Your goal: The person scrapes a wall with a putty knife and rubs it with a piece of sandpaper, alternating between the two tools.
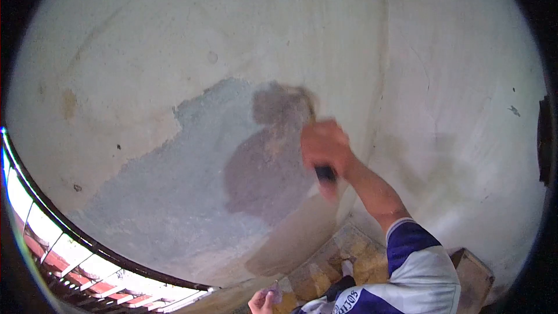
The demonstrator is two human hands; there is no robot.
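Grey bare plaster patch [192, 186] fills centre-left of the pale wall [453, 81]. Head view: right hand [325, 148], blurred, fisted around a dark-handled brush [325, 172] against the damp brown area [264, 174], seemingly wetting it. Left hand [261, 301], bottom centre, loosely pinches a small grey scrap [275, 294].

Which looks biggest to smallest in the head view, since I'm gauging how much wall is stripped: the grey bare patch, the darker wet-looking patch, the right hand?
1. Grey bare patch, by far the widest.
2. Darker patch, within the grey area's right side.
3. Right hand, blurred and nearer the camera, so its true size is unsure.
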